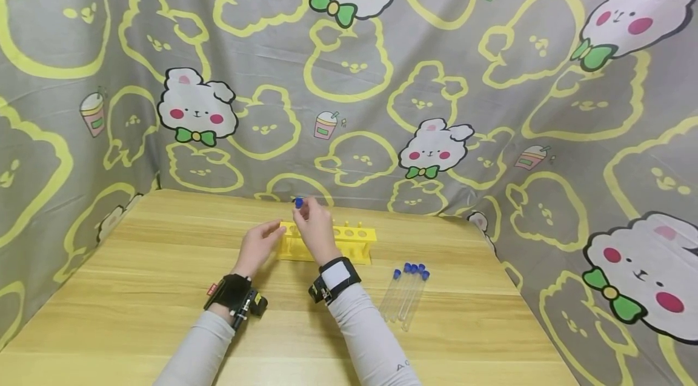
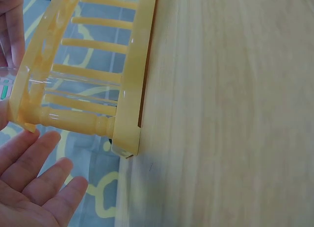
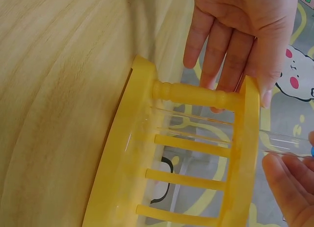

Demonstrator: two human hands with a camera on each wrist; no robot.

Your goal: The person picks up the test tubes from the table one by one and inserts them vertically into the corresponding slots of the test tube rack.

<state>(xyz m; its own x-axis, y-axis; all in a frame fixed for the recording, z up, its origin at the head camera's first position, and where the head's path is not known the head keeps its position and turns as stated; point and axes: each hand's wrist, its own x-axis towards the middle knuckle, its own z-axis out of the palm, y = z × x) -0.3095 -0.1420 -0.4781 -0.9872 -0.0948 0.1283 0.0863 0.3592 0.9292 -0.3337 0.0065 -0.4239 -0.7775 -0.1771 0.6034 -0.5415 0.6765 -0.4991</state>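
A yellow test tube rack (image 1: 357,236) stands upright on the table. My left hand (image 1: 257,248) is at its left end, thumb on the top plate and forefinger against the plate's edge, pinching it; the other fingers reach out loosely beside the end post. With thumb and fingertips my right hand (image 1: 317,229) pinches a clear test tube (image 3: 284,140) close under its blue cap (image 1: 299,202). The tube passes through the hole nearest the rack's left end, its lower part inside the frame and its upper part above the top plate.
Several clear test tubes (image 1: 405,298) with blue caps lie side by side on the wooden table (image 1: 469,325), right of the rack. A grey curtain (image 1: 360,113) with cartoon prints hangs behind and along both sides of the table.
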